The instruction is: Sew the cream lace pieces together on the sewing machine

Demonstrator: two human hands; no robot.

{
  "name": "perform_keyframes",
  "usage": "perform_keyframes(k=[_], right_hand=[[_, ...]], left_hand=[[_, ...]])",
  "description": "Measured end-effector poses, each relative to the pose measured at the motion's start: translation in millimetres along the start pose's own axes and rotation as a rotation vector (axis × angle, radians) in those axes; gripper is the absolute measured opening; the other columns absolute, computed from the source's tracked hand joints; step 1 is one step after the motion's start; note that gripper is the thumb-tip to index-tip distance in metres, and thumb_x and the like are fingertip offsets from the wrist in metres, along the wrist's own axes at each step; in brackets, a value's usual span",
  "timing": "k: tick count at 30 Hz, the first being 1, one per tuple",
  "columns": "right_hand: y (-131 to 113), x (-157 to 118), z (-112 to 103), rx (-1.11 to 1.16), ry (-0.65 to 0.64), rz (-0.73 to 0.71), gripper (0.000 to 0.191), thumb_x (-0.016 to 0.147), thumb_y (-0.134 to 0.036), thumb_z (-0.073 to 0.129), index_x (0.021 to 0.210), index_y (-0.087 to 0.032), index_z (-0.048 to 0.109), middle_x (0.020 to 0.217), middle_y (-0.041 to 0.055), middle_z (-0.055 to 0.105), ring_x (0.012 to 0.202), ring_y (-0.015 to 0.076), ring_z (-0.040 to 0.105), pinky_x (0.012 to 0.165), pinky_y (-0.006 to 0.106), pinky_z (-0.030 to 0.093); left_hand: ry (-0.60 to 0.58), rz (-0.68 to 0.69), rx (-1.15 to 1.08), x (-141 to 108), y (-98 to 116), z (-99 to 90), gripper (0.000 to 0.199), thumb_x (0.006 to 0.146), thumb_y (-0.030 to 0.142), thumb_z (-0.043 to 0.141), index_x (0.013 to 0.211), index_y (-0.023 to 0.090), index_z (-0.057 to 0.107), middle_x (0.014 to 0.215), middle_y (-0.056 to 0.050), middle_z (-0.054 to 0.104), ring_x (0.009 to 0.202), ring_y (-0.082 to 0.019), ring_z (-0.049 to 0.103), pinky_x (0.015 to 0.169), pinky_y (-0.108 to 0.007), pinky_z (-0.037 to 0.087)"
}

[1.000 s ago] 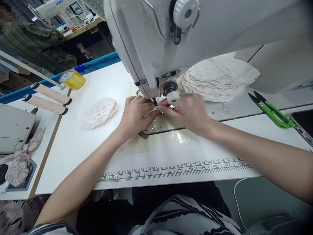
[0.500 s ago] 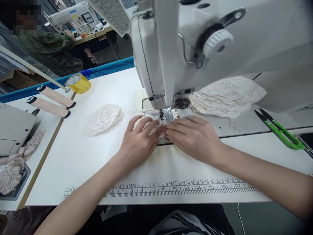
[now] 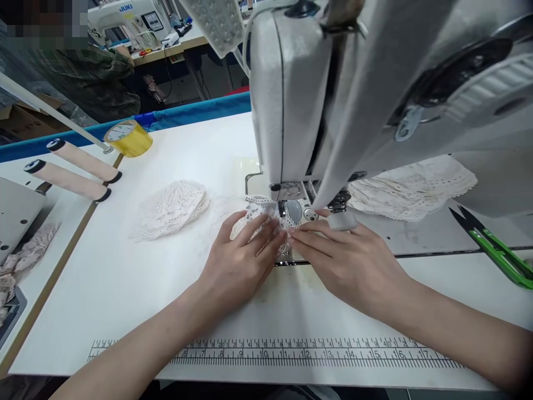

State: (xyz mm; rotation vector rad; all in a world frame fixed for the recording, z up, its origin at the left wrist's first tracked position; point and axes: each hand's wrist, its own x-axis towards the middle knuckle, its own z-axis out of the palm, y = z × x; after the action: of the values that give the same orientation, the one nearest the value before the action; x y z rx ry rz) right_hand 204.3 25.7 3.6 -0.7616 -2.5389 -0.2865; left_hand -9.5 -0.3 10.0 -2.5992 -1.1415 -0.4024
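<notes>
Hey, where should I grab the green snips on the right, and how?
I'd take the snips by the green handle, coming from the right, near side: the handle runs toward the picture's right edge, while the dark pointed blades face upper left, away from that approach.

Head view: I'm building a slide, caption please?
Both hands on white lace at a sewing machine, green snips lying to the right.
</notes>
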Motion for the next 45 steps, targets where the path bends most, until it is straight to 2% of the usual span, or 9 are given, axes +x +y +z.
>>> perform_keyframes(k=[10, 15, 21, 30, 38, 45], right_hand=[[1, 0, 3, -0.041, -0.024, -0.005, 0.033, 0.088, 0.001, 0.044, 0.103, -0.012, 0.071, 0.104, 0.0014, 0.074, 0.089, 0.0183, 0.066, 0.109, 0.043, 0.036], [3, 3, 5, -0.054, 0.000, 0.004, 0.036, 0.085, 0.003, 0.043, 0.103, -0.012, 0.071, 0.100, 0.0031, 0.075, 0.084, 0.0182, 0.066, 0.105, 0.041, 0.039], [9, 4, 7, 0.012, 0.061, 0.028, 0.040, 0.082, 0.005, 0.042, 0.100, -0.014, 0.072, 0.096, 0.0016, 0.076, 0.076, 0.0165, 0.065, 0.104, 0.041, 0.040], [12, 3, 7, -0.009, 0.069, -0.023, 0.039, 0.083, 0.005, 0.041, 0.096, -0.014, 0.073, 0.093, 0.0033, 0.075, 0.074, 0.0166, 0.064, 0.105, 0.042, 0.039], [11, 3, 9, -0.052, 0.051, -0.030, 0.040, 0.084, 0.004, 0.040, 0.099, -0.014, 0.073, 0.094, 0.0040, 0.075, 0.075, 0.0168, 0.064, 0.107, 0.043, 0.036], [12, 4, 12, -0.089, 0.025, -0.039, 0.043, 0.084, 0.006, 0.038, 0.105, -0.012, 0.071, 0.102, 0.0052, 0.075, 0.087, 0.0189, 0.067, 0.111, 0.045, 0.031]], left_hand=[[0.030, -0.026, -0.022, 3, -7, 5.3, 0.028, 0.094, 0.018, 0.051, 0.120, 0.021, 0.063, 0.121, -0.006, 0.069, 0.118, -0.024, 0.061, 0.103, -0.049, 0.038], [0.035, -0.037, 0.006, 4, -9, 7.2, 0.028, 0.094, 0.018, 0.052, 0.119, 0.021, 0.063, 0.122, -0.006, 0.069, 0.118, -0.025, 0.061, 0.104, -0.052, 0.036], [0.044, 0.008, 0.031, -3, 2, -0.3, 0.030, 0.092, 0.013, 0.053, 0.120, 0.017, 0.063, 0.118, -0.005, 0.071, 0.119, -0.023, 0.060, 0.107, -0.048, 0.034], [0.020, 0.001, 0.022, -6, 6, -1.9, 0.030, 0.091, 0.012, 0.054, 0.120, 0.014, 0.064, 0.117, -0.007, 0.071, 0.117, -0.023, 0.061, 0.109, -0.050, 0.034], [0.043, -0.008, 0.023, -3, 4, -2.0, 0.028, 0.092, 0.013, 0.054, 0.116, 0.014, 0.066, 0.115, -0.008, 0.072, 0.113, -0.023, 0.064, 0.109, -0.050, 0.034], [0.058, -0.029, 0.037, -1, 0, 3.5, 0.026, 0.094, 0.017, 0.052, 0.115, 0.016, 0.066, 0.115, -0.006, 0.072, 0.112, -0.022, 0.064, 0.111, -0.051, 0.032]])
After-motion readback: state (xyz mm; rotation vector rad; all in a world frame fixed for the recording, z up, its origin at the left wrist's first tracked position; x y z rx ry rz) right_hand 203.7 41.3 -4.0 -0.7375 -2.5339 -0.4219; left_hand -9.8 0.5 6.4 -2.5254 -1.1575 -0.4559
